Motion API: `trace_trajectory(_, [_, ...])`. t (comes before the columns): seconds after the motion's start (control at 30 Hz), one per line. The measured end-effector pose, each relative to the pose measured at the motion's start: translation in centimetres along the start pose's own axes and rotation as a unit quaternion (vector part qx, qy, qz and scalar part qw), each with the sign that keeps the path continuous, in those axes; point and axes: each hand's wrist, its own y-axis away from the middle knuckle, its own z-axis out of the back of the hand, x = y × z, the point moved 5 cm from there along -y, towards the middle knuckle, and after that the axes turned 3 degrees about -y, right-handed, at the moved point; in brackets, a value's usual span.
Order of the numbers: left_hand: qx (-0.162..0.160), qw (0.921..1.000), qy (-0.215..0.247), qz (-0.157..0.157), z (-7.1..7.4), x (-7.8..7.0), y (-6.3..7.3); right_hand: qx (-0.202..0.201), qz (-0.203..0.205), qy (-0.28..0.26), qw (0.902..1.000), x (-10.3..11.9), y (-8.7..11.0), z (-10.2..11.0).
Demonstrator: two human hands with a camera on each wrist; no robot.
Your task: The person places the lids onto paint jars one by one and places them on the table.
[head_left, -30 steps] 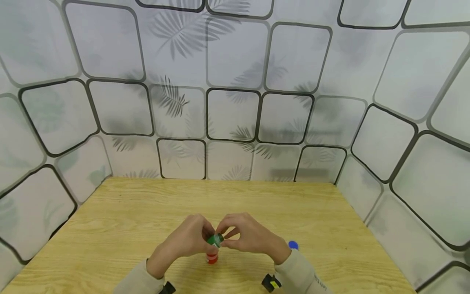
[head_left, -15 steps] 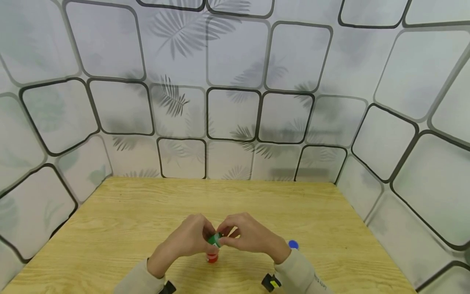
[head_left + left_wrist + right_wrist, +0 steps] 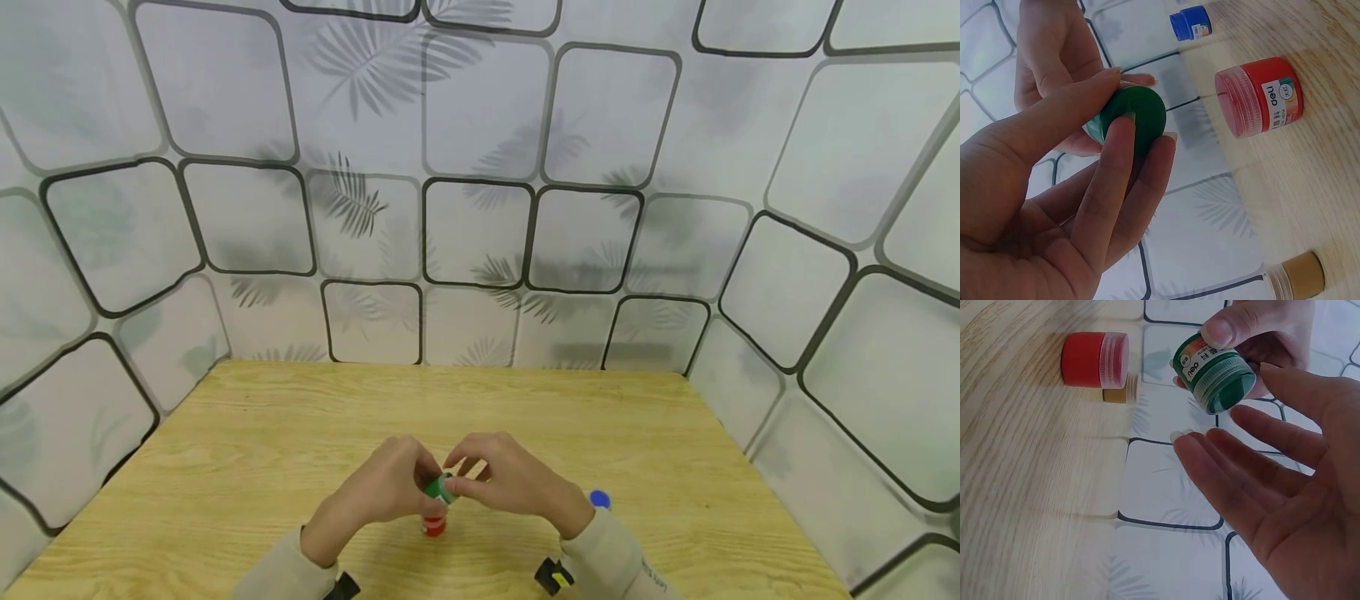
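Note:
My left hand (image 3: 386, 485) grips a small green paint jar (image 3: 1200, 365) above the table, its thumb on the label and its fingers around the base. The jar is tilted, with its clear ribbed lid (image 3: 1225, 381) toward my right hand (image 3: 513, 479). In the right wrist view, the right hand's fingers are spread and relaxed, close around the lid; whether the thumb tip touches it I cannot tell. Below the hands stands a red paint jar (image 3: 1266, 97) with a clear lid, partly hidden by the left hand in the head view.
A blue jar (image 3: 599, 499) stands on the wooden table (image 3: 480, 400) beyond my right wrist. An ochre jar (image 3: 1304, 275) also stands there, hidden from the head view. A patterned curtain (image 3: 472, 233) encloses the table's back and sides.
My right hand's fingers have loosened and spread apart around the lid, the index finger lifting off. The left hand and the green jar have stayed nearly still.

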Motion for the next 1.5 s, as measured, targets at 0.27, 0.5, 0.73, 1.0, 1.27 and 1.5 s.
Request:
trace_trajectory(0.27, [0.000,1.0000,0.004,0.003,0.16,0.04,0.04,0.002,0.073,0.006,0.9973,0.77,0.18,0.11])
trace_trajectory(0.5, [-0.001,0.9999,0.010,0.002,0.16,0.02,0.06,0.013,0.096,0.009,0.9953,0.66,0.07,-0.16])
trace_trajectory(0.73, [0.000,0.9999,0.010,0.013,0.15,-0.02,0.04,0.018,0.076,-0.005,0.9969,0.60,0.06,-0.17])
trace_trajectory(1.0, [-0.001,0.9999,0.004,0.011,0.15,0.01,0.05,0.015,0.051,-0.028,0.9982,0.52,0.12,-0.14])
trace_trajectory(1.27, [0.000,0.9999,0.009,0.010,0.13,0.02,0.06,0.003,0.022,-0.023,0.9995,0.20,0.00,-0.16])
trace_trajectory(1.5, [-0.001,0.9999,0.009,0.007,0.16,-0.02,-0.01,-0.002,0.024,-0.005,0.9997,0.18,-0.06,-0.03])
